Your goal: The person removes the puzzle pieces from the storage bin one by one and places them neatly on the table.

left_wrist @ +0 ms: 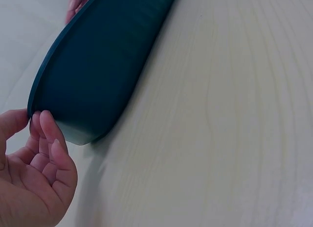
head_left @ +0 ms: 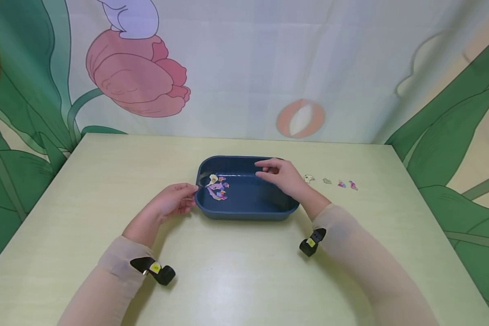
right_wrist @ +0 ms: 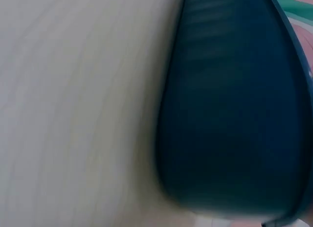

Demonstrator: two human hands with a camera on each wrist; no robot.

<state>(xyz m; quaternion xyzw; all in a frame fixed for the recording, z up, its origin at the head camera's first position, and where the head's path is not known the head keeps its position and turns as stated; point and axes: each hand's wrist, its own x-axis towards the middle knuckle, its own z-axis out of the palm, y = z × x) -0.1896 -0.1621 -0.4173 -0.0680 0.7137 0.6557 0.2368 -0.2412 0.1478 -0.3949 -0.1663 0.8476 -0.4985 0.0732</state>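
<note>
A dark blue rectangular tray (head_left: 248, 216) stands on the table. Its left end holds a small pile of colourful flat cut-out stickers (head_left: 218, 186). My left hand (head_left: 174, 199) pinches the tray's left rim; in the left wrist view, the thumb and fingertips of that hand (left_wrist: 39, 163) meet at the tray wall (left_wrist: 93, 70). Over the right part of the tray is my right hand (head_left: 283, 176), thumb and forefinger apart and pointing left, with nothing visible between them. The right wrist view shows mostly the blurred tray side (right_wrist: 230, 109), with that hand almost wholly hidden.
Right of the tray, several small cut-outs lie in a row: a white one (head_left: 308, 179), a green one (head_left: 327, 181) and purple-pink ones (head_left: 353, 185). The pale wooden table (head_left: 236, 271) ends at a printed curtain (head_left: 228, 68) behind.
</note>
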